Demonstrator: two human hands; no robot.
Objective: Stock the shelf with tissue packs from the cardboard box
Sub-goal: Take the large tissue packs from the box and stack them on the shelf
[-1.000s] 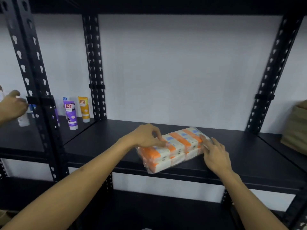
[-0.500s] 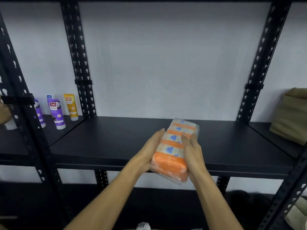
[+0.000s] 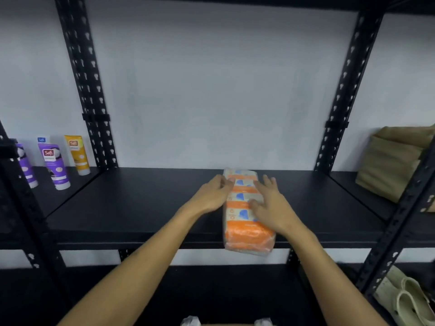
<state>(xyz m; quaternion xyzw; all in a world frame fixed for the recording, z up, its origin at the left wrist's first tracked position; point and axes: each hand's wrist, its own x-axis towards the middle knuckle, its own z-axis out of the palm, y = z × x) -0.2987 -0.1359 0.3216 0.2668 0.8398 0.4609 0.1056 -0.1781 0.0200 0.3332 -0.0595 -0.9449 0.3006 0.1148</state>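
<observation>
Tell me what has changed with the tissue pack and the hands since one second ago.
The tissue pack was turned from crosswise to lengthwise and lies on the shelf, its near end over the front edge. The left hand touches its side; the right hand rests on top, fingers spread. The tubes stayed put.

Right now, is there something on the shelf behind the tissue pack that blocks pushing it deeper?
Nothing visible. The shelf behind the tissue pack is bare to the wall; its front end overhangs the edge.
</observation>
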